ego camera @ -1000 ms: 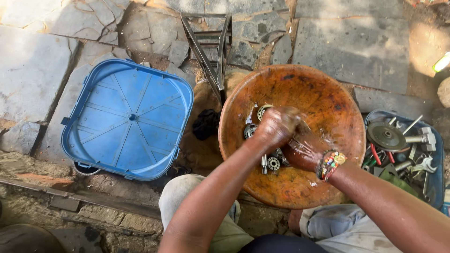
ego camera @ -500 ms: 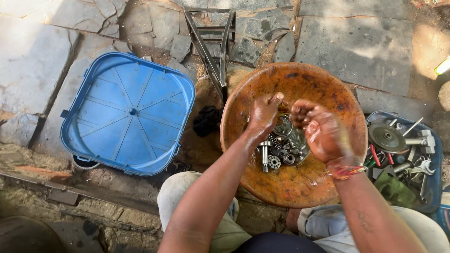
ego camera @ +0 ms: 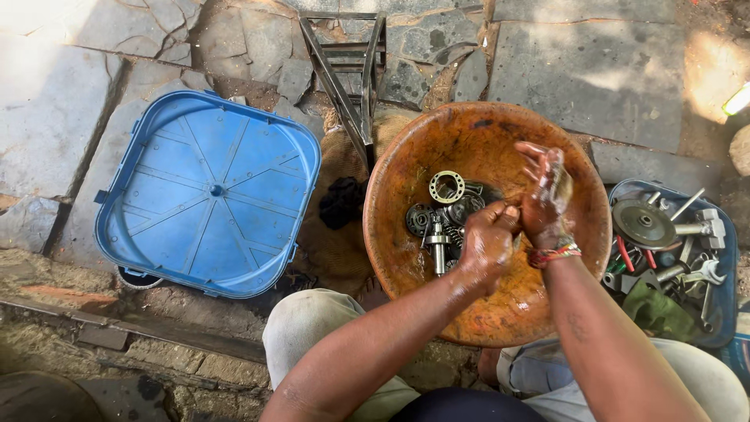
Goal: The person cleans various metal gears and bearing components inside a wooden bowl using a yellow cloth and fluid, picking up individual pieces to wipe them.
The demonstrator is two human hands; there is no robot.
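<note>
Landmark: a round, rust-orange metal basin (ego camera: 437,144) sits on the stone paving between the seated person's knees; all places below are told from it.
Left hand: the left hand (ego camera: 488,246) hangs over the basin's near middle, wet and shiny, fingers curled inward and knuckles up. Its fingertips meet the heel of the other hand. Whether anything sits inside the curl cannot be told.
Right hand: the right hand (ego camera: 545,194) is raised over the basin's right half, fingers spread upward and palm turned toward the left hand. It is unclenched, grasping nothing that can be made out. A beaded bracelet (ego camera: 553,254) circles its wrist.
Metal parts: a heap of small metal parts (ego camera: 447,212) lies in the basin's middle, just left of the hands. Among them are a ring with holes (ego camera: 446,186), a short shaft (ego camera: 437,248), and some round, gear-like pieces.
Left of the basin: a blue plastic lid (ego camera: 207,191) lies with its ribbed side up. A dark rag (ego camera: 342,202) lies between it and the basin's rim.
Behind the basin: a metal frame (ego camera: 350,66) stands on the stones.
Right of the basin: a blue tray (ego camera: 726,309) holds a pulley disc (ego camera: 643,224), spanners and other tools.
</note>
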